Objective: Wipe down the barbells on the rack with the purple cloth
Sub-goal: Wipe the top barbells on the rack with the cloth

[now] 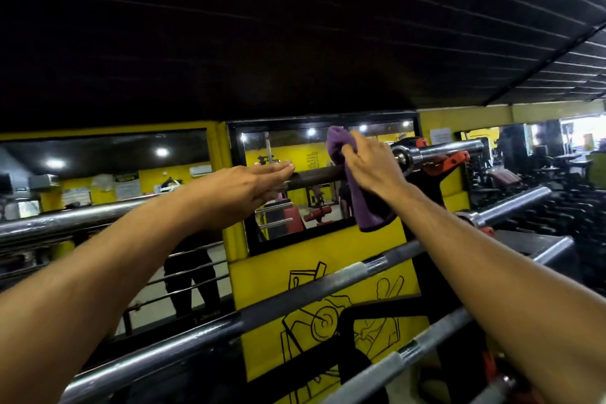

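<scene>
A black-framed mirror (295, 207) hangs on the yellow wall (436, 128), above black line drawings (328, 321), under a dark slatted ceiling (295, 26).

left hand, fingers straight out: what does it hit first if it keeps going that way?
Probably the purple cloth, draped over the top barbell in the right hand. The left hand points along that bar; depth is unclear.

Rack (436, 193) w/ several barbells (314, 285)

Four barbells (314, 175), one purple cloth (360, 193)
</scene>
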